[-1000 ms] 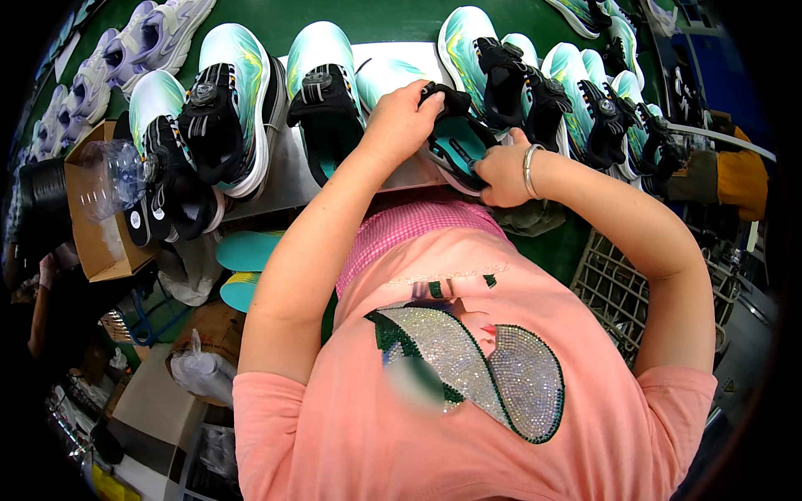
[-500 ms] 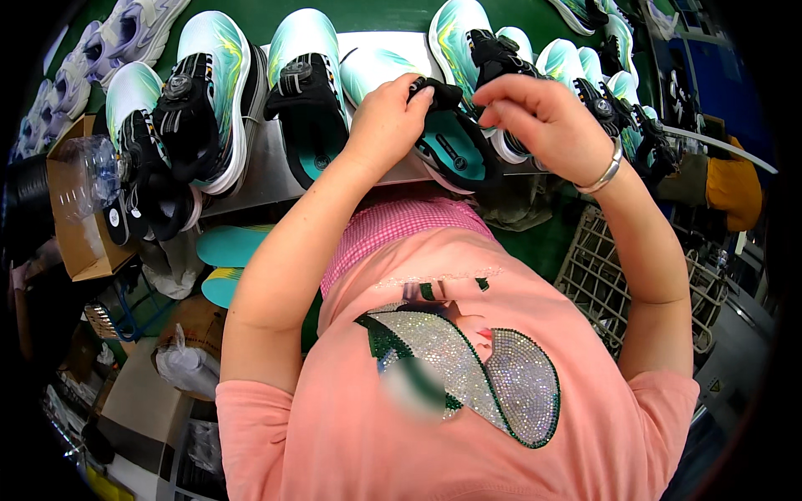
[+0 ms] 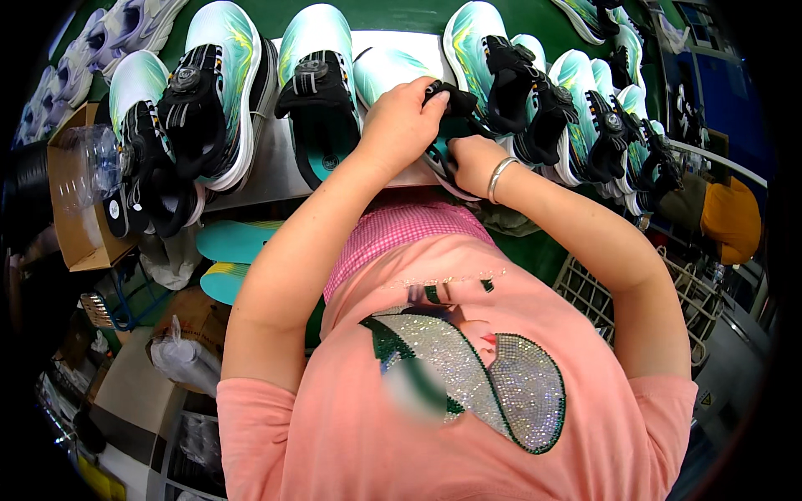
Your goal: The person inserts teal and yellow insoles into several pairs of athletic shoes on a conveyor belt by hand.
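Observation:
In front of me a white-and-green sneaker (image 3: 388,68) lies with its toe pointing away, on a light metal surface. My left hand (image 3: 399,125) is closed on its black tongue (image 3: 458,102), holding it up. My right hand (image 3: 480,165) is down at the shoe's opening, its fingers curled and partly hidden inside by the heel. Only slivers of the teal insole inside show between the hands. To the left stands a matching sneaker (image 3: 316,37) with a teal insole (image 3: 324,154) visible in it. Another sneaker (image 3: 476,33) stands close on the right.
More matching sneakers (image 3: 572,79) line the right side, and others (image 3: 221,42) the left. Lilac sneakers (image 3: 125,37) are at the far left. Teal insoles (image 3: 234,242) lie below the surface's edge, near an open cardboard box (image 3: 88,246). A wire basket (image 3: 576,288) stands low on the right.
My right hand has moved from above the sneaker down and left into its opening. My left hand keeps the tongue and has shifted slightly right.

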